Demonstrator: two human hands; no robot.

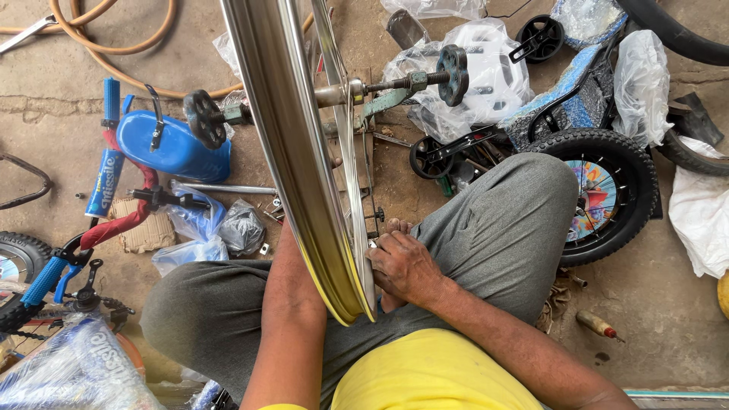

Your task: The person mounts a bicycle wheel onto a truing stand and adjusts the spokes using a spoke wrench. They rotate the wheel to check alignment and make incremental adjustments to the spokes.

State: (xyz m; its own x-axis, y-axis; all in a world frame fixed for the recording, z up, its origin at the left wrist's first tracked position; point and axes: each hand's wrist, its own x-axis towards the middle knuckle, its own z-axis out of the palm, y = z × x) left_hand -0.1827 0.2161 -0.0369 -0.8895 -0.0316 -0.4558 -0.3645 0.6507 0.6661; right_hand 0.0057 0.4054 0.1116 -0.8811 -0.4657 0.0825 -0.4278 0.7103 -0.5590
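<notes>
A shiny metal bicycle wheel rim [292, 152] stands upright on a truing stand between my knees, its axle [357, 89] clamped by two black knobs [452, 74]. My right hand [402, 266] rests against the rim's near right side by the spokes, fingers curled on something small that I cannot make out. My left forearm [292, 319] runs up the left side of the rim, and my left hand is hidden behind it. I sit with grey trousers and a yellow shirt.
A small black-tyred wheel [600, 193] with coloured spokes lies at right. Blue child bicycle parts [163, 144] and red frame tubes lie at left. Plastic-wrapped parts [486, 72] sit behind the stand. An orange hose [114, 45] curls at the top left. A screwdriver [598, 325] lies on the concrete.
</notes>
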